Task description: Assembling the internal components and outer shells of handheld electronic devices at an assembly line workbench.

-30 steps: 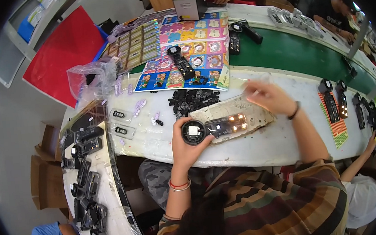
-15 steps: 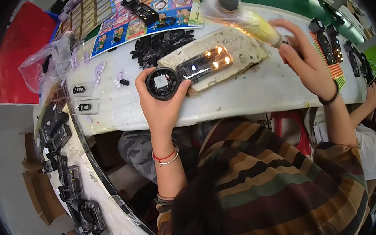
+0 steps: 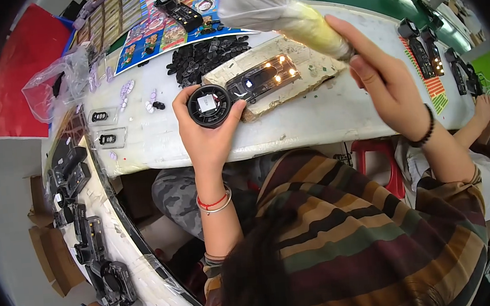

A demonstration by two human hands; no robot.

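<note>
My left hand [image 3: 204, 142] is wrapped around the round, fan-like head of a black handheld device [image 3: 262, 81]. The head has a pale square at its centre. Several small lights glow on the device's long body, which lies across a worn, pale block [image 3: 315, 81]. In my right hand [image 3: 392, 90] is the end of a yellow handle belonging to a mallet [image 3: 313, 27] wrapped in cloudy plastic. The mallet is raised above the block, its bulky dark-ended head up and to the left. My fingers partly hide the grip.
Small black parts [image 3: 204, 57] lie in a pile behind the block, beside a colourful printed sheet [image 3: 170, 36]. Similar devices sit at the right [image 3: 420, 56] and along the left table [image 3: 92, 236]. A crumpled clear bag [image 3: 58, 82] lies far left; other people's arms show at both sides.
The mallet has risen and swung left, looking larger and nearer, and my right hand has tilted with it. My left hand still holds the lit device on the block.
</note>
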